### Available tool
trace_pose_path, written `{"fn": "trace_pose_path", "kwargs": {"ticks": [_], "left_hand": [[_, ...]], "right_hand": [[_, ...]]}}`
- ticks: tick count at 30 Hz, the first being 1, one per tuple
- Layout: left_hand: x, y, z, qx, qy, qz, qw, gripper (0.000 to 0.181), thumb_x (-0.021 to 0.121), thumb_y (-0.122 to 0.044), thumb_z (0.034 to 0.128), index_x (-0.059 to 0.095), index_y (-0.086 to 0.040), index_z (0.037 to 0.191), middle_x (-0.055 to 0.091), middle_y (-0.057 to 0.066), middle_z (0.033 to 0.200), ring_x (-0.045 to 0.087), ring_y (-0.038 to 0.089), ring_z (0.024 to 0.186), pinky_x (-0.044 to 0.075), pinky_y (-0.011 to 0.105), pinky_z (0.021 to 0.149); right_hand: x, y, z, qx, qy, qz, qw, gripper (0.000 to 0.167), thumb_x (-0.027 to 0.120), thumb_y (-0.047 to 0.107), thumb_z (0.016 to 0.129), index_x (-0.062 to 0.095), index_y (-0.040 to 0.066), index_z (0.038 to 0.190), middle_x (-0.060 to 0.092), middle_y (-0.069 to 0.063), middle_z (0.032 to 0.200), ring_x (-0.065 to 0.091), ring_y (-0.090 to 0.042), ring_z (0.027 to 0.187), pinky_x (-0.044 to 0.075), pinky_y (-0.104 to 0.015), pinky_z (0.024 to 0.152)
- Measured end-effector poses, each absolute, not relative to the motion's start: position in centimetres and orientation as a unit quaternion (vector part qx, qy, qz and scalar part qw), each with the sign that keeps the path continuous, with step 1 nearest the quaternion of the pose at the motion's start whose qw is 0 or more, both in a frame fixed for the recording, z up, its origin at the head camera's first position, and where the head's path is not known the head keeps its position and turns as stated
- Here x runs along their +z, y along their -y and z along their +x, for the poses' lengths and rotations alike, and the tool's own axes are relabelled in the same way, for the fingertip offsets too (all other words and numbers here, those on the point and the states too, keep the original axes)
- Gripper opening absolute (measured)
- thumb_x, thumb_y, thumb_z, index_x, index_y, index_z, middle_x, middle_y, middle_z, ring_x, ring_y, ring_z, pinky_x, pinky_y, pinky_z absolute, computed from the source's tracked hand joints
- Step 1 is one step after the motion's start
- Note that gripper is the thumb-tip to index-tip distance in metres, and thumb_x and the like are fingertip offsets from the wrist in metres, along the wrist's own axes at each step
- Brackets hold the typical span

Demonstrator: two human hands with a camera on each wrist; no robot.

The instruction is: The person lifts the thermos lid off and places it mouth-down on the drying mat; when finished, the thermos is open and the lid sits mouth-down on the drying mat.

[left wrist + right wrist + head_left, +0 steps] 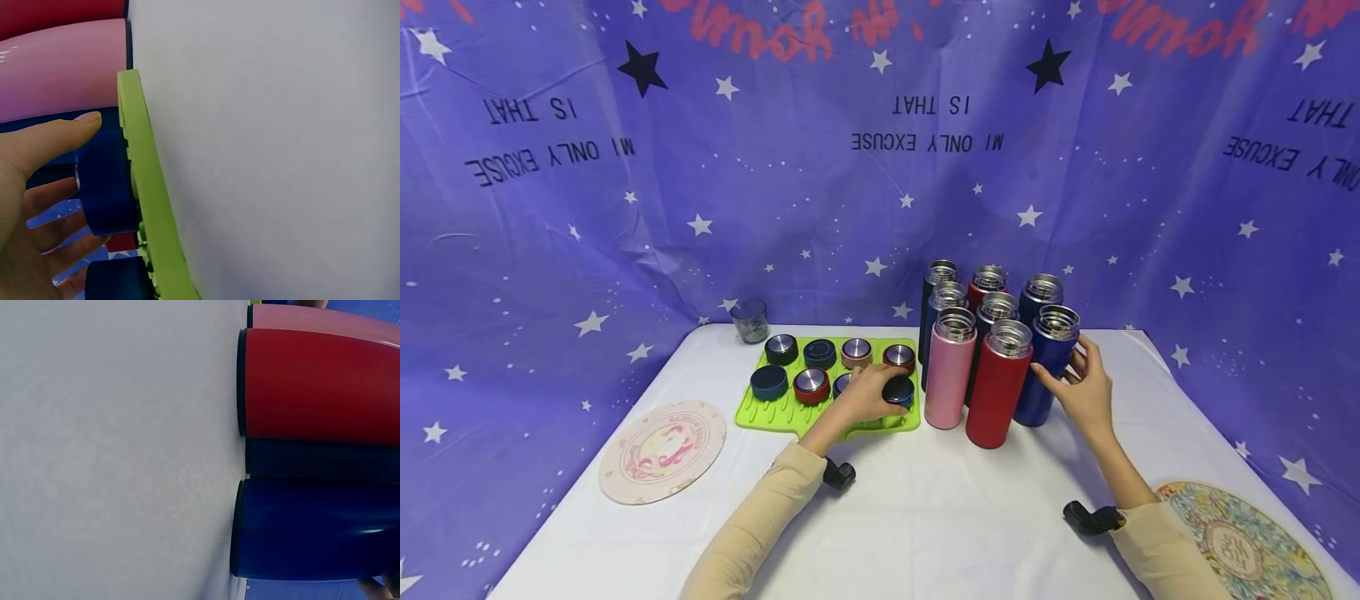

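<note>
On the green silicone mat (760, 417) stand several bottle lids in two rows. At its front right my left hand (868, 396) holds a dark blue lid (109, 181), thumb on one side and fingers on the other; the lid still rests on the mat. My right hand (1086, 396) grips a blue thermos bottle (1037, 392) from the right, thumb across the front and fingers partly hidden behind. In the right wrist view this blue bottle (312, 528) stands on the table. Beside it are a red bottle (998, 392) and a pink bottle (950, 375), both lidless.
More lidless bottles stand behind, including a dark blue one (1042, 289) and a red one (988, 279). A clear glass (750, 323) is at the back left. A pink round mat (662, 452) lies on the left, a patterned round mat (1247, 542) at the front right.
</note>
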State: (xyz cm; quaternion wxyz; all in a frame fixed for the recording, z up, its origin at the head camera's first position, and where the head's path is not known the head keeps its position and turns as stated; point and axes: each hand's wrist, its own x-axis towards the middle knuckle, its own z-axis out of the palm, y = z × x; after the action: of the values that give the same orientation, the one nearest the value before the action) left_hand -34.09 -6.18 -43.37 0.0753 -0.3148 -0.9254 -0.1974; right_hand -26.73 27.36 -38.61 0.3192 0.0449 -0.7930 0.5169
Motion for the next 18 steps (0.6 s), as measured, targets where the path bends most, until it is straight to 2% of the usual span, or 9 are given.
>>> {"fn": "trace_pose_path", "kwargs": {"ticks": [7,11,15,18], "left_hand": [[-42.4,7.9,-32.2,-0.260,0.916,-0.295,0.085,0.069,0.081,-0.035,0.0776,0.054,-0.011,0.136,0.055,0.012,0.135,0.042,0.034,0.130,0.025,0.061,0.105],[-41.6,8.8,-31.4,-0.286,0.908,-0.291,0.094,0.067,0.080,-0.035,0.0795,0.054,-0.012,0.137,0.053,0.011,0.137,0.038,0.035,0.134,0.026,0.063,0.104],[-40.9,9.3,-31.1,-0.293,0.901,-0.302,0.107,0.066,0.080,-0.033,0.0798,0.054,-0.010,0.136,0.051,0.012,0.139,0.040,0.035,0.131,0.027,0.067,0.101],[-40.6,9.5,-31.0,-0.297,0.899,-0.303,0.108,0.066,0.080,-0.032,0.0797,0.054,-0.010,0.136,0.051,0.012,0.139,0.042,0.034,0.130,0.031,0.062,0.098]], "right_hand": [[-38.9,-27.0,-26.7,0.504,0.798,0.044,0.326,0.077,0.081,0.002,0.074,0.040,-0.001,0.140,0.059,-0.024,0.126,0.057,-0.034,0.116,0.052,-0.027,0.089],[-38.9,-27.2,-26.9,0.495,0.803,0.044,0.328,0.078,0.081,0.002,0.074,0.039,-0.001,0.140,0.058,-0.025,0.126,0.057,-0.036,0.116,0.052,-0.027,0.088],[-39.6,-28.0,-27.8,0.503,0.799,0.045,0.327,0.079,0.082,0.003,0.074,0.040,0.003,0.141,0.057,-0.026,0.127,0.057,-0.034,0.117,0.052,-0.027,0.089],[-40.6,-28.8,-28.7,0.506,0.797,0.047,0.326,0.082,0.083,0.006,0.074,0.039,0.008,0.143,0.058,-0.022,0.128,0.057,-0.031,0.118,0.052,-0.030,0.091]]}}
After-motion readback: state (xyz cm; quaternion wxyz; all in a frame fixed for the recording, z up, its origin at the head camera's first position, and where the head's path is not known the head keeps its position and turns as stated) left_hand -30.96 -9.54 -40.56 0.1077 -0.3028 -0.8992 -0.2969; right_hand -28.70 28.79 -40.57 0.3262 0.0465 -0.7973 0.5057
